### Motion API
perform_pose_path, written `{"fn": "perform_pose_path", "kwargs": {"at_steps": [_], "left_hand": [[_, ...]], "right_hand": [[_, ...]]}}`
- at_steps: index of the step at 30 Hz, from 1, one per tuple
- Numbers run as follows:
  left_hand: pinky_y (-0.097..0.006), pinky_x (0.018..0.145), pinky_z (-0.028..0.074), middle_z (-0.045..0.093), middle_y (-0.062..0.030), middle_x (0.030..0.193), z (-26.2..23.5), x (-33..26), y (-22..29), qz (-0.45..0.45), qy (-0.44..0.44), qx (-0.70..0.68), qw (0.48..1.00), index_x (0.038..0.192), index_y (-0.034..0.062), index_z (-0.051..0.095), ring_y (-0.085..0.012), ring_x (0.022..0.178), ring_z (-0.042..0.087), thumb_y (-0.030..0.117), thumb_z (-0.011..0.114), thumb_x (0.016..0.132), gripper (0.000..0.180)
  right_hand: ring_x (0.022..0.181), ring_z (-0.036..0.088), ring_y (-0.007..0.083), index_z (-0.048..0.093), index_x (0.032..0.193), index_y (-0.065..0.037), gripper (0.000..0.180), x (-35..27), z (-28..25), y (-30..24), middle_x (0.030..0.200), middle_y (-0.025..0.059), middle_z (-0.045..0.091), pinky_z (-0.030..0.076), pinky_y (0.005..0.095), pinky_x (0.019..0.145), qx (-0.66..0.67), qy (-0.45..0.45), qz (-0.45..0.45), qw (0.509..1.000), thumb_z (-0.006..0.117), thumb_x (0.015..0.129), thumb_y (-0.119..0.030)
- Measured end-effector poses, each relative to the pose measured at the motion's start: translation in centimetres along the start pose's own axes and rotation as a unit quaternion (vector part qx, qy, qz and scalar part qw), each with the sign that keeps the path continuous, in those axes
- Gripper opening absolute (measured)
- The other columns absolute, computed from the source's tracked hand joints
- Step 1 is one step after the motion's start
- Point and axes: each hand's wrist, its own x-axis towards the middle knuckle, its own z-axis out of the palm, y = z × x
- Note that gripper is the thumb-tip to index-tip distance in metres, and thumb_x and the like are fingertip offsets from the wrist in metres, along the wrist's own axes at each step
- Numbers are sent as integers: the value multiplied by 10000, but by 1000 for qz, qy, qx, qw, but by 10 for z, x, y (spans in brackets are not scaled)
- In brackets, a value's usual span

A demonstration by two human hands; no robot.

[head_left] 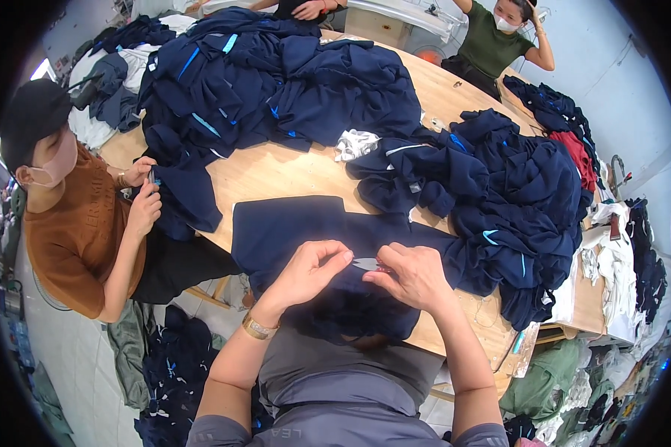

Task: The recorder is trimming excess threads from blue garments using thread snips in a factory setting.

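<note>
A pair of thread snips (366,264) is held in my right hand (416,277), its pale pointed blades directed left. My left hand (313,272) is pinched just off the blade tips; whatever lies between thumb and finger is too small to make out. Both hands are above a dark navy garment (287,227), which is spread over the near table edge and hangs down toward my lap. On its right, that garment meets a large heap of navy clothing (514,179) with light blue strips on it.
Another navy heap (224,82) covers the far left of the wooden table (265,173). A crumpled white cloth (356,144) lies mid-table. At left, a co-worker in a brown shirt (78,223) handles navy fabric (183,190). Someone in a green shirt (496,48) is across the table.
</note>
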Motion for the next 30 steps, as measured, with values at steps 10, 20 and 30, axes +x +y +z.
{"fn": "perform_pose_path", "kwargs": {"at_steps": [10, 20, 30], "left_hand": [[-236, 629, 402, 538, -5, 682, -3, 1, -3, -4, -9, -42, 999, 841, -42, 591, -53, 681, 452, 179, 538, 898, 234], [-228, 594, 381, 501, 24, 648, -1, 3, -3, -12, -14, -42, 999, 803, -35, 583, -41, 645, 419, 183, 532, 903, 245], [-221, 583, 369, 466, 31, 644, 2, 9, -6, -16, -20, -58, 998, 803, -29, 565, -33, 648, 398, 206, 532, 907, 260]], "right_hand": [[546, 552, 267, 494, 703, -79, 389, -5, 3, 5, 635, 66, 523, 400, 356, 480, 107, 10, 22, 994, 584, 820, -440], [553, 543, 275, 486, 683, -78, 373, -3, -1, -1, 631, 68, 518, 392, 355, 496, 18, -17, -1, 1000, 628, 785, -407], [700, 465, 219, 457, 846, -28, 321, -1, 36, 13, 774, 109, 518, 381, 299, 663, 407, 70, 77, 907, 646, 821, -286]]}}
